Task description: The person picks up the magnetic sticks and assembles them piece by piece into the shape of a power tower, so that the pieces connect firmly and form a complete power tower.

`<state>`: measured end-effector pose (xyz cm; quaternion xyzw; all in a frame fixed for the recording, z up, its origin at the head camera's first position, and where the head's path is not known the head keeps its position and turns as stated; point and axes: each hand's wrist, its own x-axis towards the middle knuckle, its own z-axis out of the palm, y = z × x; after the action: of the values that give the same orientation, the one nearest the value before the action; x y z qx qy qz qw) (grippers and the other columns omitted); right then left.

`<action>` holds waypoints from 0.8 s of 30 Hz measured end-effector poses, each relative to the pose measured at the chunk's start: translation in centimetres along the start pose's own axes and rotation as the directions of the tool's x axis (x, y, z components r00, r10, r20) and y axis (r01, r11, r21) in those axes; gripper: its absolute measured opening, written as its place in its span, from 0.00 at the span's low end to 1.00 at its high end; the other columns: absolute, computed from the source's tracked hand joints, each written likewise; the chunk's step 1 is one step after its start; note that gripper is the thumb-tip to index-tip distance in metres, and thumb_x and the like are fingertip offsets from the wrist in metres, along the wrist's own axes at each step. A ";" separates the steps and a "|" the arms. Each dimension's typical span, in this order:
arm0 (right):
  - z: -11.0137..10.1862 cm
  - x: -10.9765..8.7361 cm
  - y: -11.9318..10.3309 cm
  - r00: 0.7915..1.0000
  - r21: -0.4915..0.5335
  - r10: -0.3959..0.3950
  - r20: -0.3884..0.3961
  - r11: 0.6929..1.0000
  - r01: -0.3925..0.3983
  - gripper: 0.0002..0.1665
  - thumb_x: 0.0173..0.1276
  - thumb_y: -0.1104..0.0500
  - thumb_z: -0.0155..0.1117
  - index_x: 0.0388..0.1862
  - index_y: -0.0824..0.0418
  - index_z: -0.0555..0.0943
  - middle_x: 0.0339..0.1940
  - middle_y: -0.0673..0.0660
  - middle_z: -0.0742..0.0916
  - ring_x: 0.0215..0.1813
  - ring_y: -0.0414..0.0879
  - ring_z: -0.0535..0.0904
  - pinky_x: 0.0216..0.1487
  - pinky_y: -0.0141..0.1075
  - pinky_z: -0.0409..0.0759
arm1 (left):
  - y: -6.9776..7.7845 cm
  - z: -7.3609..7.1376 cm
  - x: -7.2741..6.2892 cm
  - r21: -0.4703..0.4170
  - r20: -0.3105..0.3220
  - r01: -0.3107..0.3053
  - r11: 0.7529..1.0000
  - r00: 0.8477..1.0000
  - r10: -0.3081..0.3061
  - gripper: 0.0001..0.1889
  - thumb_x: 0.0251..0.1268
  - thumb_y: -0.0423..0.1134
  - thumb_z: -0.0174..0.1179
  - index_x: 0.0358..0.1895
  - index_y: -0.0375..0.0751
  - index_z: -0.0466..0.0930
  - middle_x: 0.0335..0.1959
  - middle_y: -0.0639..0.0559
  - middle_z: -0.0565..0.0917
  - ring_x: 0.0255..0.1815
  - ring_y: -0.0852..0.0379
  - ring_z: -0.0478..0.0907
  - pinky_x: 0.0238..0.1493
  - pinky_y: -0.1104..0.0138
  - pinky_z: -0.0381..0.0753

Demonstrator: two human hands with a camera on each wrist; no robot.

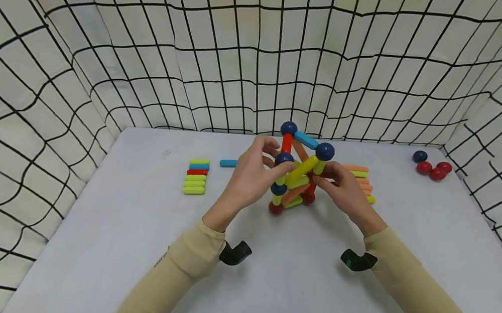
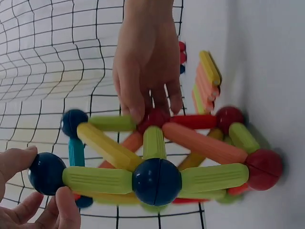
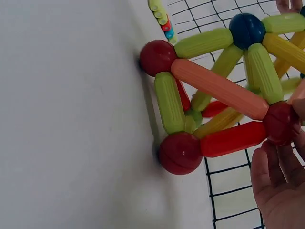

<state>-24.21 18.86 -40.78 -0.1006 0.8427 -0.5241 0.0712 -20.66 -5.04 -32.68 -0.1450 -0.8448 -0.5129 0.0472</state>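
Observation:
A two-level frame of magnetic rods and balls stands on the white table. My left hand point(image 1: 251, 171) pinches a blue ball point(image 2: 46, 174) at an upper corner, thumb on one side and fingers on the other. On the opposite side, my right hand point(image 1: 343, 188) holds a red ball point(image 3: 281, 123) at mid-height between thumb and fingers. A yellow rod point(image 1: 301, 171) slants across the upper level, and a light blue rod point(image 1: 307, 140) joins two blue balls at the top. Red balls point(image 2: 264, 169) form the visible lower corners. The fingers partly hide the frame's far side in the head view.
Left of the frame lies a row of short green, blue and red rods point(image 1: 196, 177), with a single blue rod point(image 1: 228, 163) nearby. Orange and yellow rods point(image 1: 363, 186) lie behind my right hand. Loose balls point(image 1: 437, 174) sit at the far right corner. Black netting point(image 1: 257, 48) surrounds the table.

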 end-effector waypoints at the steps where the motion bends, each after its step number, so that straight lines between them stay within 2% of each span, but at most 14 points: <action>1: 0.0 -0.2 0.0 1.000 0.004 -0.004 0.003 1.000 0.004 0.30 0.72 0.46 0.61 0.66 0.60 0.69 0.62 0.59 0.77 0.65 0.54 0.70 0.68 0.53 0.67 | -0.1 -0.2 0.2 0.009 -0.008 -0.008 1.000 1.000 0.009 0.23 0.65 0.41 0.66 0.57 0.38 0.67 0.48 0.45 0.78 0.43 0.51 0.78 0.37 0.65 0.83; 5: 0.2 -1.1 -0.5 1.000 0.002 -0.010 0.013 1.000 0.010 0.28 0.70 0.48 0.64 0.62 0.61 0.70 0.59 0.59 0.78 0.62 0.55 0.74 0.64 0.51 0.73 | -0.8 -1.0 0.9 0.025 -0.056 -0.037 0.999 0.998 0.038 0.21 0.66 0.39 0.64 0.57 0.35 0.70 0.48 0.43 0.79 0.44 0.48 0.80 0.41 0.61 0.83; 9: 0.9 -1.9 -1.0 0.999 -0.009 -0.035 0.016 0.999 0.035 0.21 0.70 0.52 0.64 0.56 0.61 0.72 0.56 0.58 0.79 0.60 0.54 0.77 0.59 0.47 0.78 | -1.6 -1.4 2.0 -0.011 -0.102 -0.032 0.999 0.994 0.031 0.18 0.67 0.38 0.64 0.56 0.36 0.72 0.49 0.43 0.80 0.46 0.48 0.81 0.45 0.61 0.82; 13: 1.7 -2.7 -1.3 0.995 0.017 -0.088 0.048 0.996 0.087 0.17 0.71 0.56 0.63 0.54 0.62 0.75 0.55 0.57 0.81 0.59 0.53 0.79 0.57 0.40 0.79 | -3.0 -1.8 3.3 -0.151 -0.094 -0.020 0.988 0.996 0.006 0.17 0.68 0.38 0.62 0.56 0.38 0.72 0.53 0.46 0.81 0.50 0.52 0.81 0.47 0.63 0.82; 18: 2.3 -3.5 -1.7 0.984 0.078 -0.136 0.113 0.989 0.128 0.20 0.72 0.58 0.62 0.60 0.62 0.74 0.58 0.58 0.80 0.61 0.53 0.77 0.57 0.33 0.78 | -5.0 -2.1 4.7 -0.318 -0.039 -0.023 0.948 0.999 0.011 0.19 0.70 0.38 0.60 0.60 0.37 0.71 0.56 0.47 0.80 0.54 0.55 0.79 0.53 0.64 0.81; 20: 2.2 -3.5 -1.8 0.988 0.063 -0.129 0.081 0.990 0.124 0.21 0.73 0.57 0.61 0.61 0.62 0.74 0.59 0.57 0.80 0.61 0.52 0.77 0.57 0.34 0.78 | -5.8 -2.3 5.0 -0.350 -0.021 -0.014 0.937 1.000 0.008 0.20 0.70 0.38 0.59 0.62 0.36 0.70 0.57 0.47 0.80 0.55 0.54 0.80 0.55 0.63 0.79; 24: 1.6 -2.9 -1.6 0.993 0.031 -0.098 -0.071 0.994 0.100 0.22 0.74 0.55 0.59 0.62 0.62 0.71 0.61 0.58 0.77 0.63 0.52 0.74 0.64 0.45 0.73 | -7.8 -2.7 5.2 -0.338 -0.014 0.026 0.941 0.999 -0.033 0.20 0.71 0.37 0.59 0.62 0.35 0.70 0.56 0.45 0.80 0.55 0.52 0.80 0.59 0.62 0.76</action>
<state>-20.91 17.52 -39.98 -0.1229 0.8295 -0.5445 0.0178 -28.06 -9.75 -36.86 -0.1333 -0.7460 -0.6521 0.0224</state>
